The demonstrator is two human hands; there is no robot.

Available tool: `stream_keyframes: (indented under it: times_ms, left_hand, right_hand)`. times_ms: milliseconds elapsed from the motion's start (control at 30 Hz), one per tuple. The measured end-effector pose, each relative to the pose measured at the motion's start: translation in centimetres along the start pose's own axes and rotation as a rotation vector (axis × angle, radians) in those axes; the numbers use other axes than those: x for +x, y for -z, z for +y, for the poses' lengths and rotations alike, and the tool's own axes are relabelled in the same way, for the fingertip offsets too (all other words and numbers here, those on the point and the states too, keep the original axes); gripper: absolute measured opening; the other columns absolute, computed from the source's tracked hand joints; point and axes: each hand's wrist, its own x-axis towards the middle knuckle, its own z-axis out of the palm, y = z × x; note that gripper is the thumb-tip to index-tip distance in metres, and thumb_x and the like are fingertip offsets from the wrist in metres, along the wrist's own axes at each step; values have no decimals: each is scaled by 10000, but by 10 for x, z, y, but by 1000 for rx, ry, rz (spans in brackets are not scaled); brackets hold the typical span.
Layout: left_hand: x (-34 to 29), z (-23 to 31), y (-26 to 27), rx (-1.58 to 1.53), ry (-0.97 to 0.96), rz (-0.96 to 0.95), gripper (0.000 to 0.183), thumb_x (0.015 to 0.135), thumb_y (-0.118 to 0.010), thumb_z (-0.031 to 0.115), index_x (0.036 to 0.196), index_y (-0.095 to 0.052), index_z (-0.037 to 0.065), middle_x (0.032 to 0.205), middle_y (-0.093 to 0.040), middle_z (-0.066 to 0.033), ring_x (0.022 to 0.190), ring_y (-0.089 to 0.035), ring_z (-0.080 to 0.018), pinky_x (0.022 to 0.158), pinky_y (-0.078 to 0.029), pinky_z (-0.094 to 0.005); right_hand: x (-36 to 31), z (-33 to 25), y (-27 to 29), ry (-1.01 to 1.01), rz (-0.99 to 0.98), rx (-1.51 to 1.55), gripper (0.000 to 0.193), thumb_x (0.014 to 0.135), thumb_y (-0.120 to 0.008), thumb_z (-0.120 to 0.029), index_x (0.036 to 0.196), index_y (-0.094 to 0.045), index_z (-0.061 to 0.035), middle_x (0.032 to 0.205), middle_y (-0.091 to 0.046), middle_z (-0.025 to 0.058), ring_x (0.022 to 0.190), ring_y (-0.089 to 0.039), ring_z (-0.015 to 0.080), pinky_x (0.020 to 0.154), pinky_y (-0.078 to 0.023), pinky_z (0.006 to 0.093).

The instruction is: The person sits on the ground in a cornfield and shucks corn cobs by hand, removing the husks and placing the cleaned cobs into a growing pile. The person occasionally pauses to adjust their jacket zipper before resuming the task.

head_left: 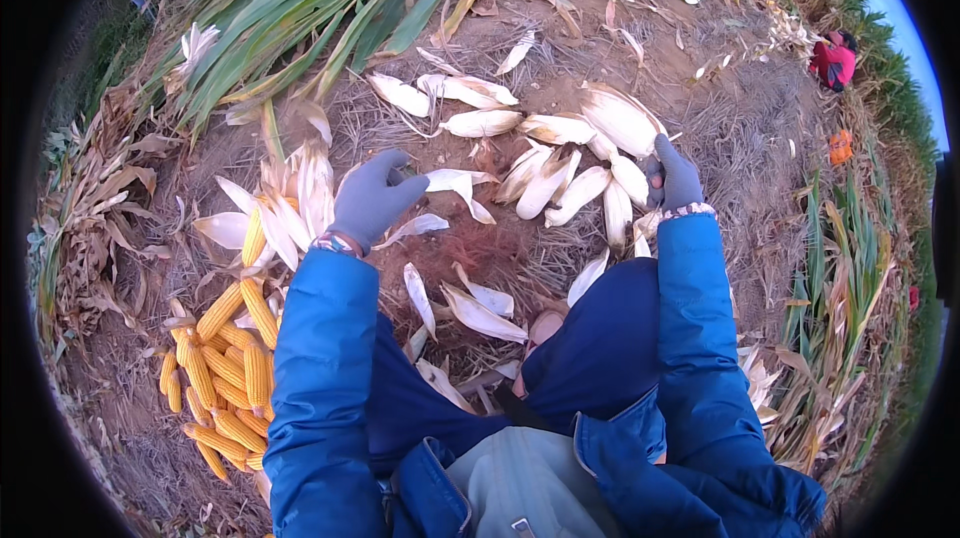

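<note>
Both hands are out over the ground, grey gloves on, blue sleeves reaching forward. The left hand hangs loose and released, fingers slightly curled, nothing in it — it sits just right of the half-husked corn cobs, whose pale husks fan out around yellow kernels. Taking that husked bunch as the landmark: directly below it, toward the person, lies the pile of bare yellow cobs, stacked close together on the dirt. To the right of the bunch, past the left hand, a spread of unhusked ears in cream-white wrappers lies on the flattened straw.

The right hand is at the far right end of that spread, touching the ears there. It looks closed around the tip of one white ear, though the fingers are mostly hidden behind the glove's back, so the grasp itself is hard to confirm.

Loose husk leaves lie scattered below the spread, near the person's knee. Above the landmark bunch, green corn stalks lie in a heap. Far off to the upper right — well apart from everything — a person in red crouches at the field's edge.
</note>
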Motion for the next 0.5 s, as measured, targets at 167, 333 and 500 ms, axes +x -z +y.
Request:
stream_keyframes:
  times_ms: [167,333,500]
  left_hand:
    - [-9,3,1,170,-2,-35,528,729,-690,409,1126,-613,70,844,-658,-132,793,-645,-274,719,-498,-368]
    - [-21,10,-1,256,-91,-70,534,740,-685,453,1137,-600,106,978,-648,-148,933,-620,-318,813,-483,-389]
    - [-27,12,1,418,-266,-16,576,754,-689,435,1194,-569,84,1160,-592,-165,978,-615,-320,840,-487,-386]
  right_hand:
    - [-23,68,95,135,249,-193,404,879,-608,-408,840,-618,-6,590,-525,31,438,-468,119,444,-396,248]
    - [-61,186,289,-99,846,-541,502,828,-639,-417,1045,-583,32,921,-633,176,720,-632,261,668,-507,366]
    - [-106,217,292,-162,743,-1054,520,820,-596,-400,973,-630,95,877,-665,247,846,-654,325,824,-499,395]
